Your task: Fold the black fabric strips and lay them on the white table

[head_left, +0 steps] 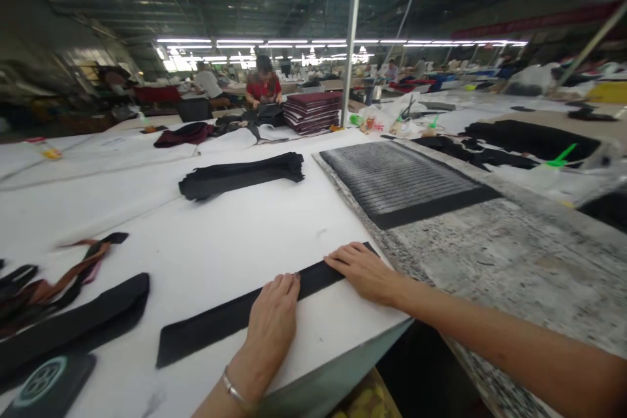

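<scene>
A long black fabric strip (210, 333) lies aslant on the white tabletop close to the front edge. On its middle rests my left hand (274, 313), fingers laid over the strip and pointing away from me; a silver bracelet circles that wrist. My right hand (365, 272) presses on the strip near its right end, fingers stretched out flat. The thumbs are partly hidden. Further back sits a stack of black fabric pieces (242, 176). To the right, black strips with greyish edges (401, 173) lie in overlapping rows on a stained board (470, 255).
At left are a folded black fabric piece (98, 313), brown and black scraps (68, 274) and a dark phone (53, 385). A metal pole (351, 39) rises behind. Beyond it, a person in red (264, 88) works beside a maroon stack (312, 112). Green-handled brushes (561, 157) stand right.
</scene>
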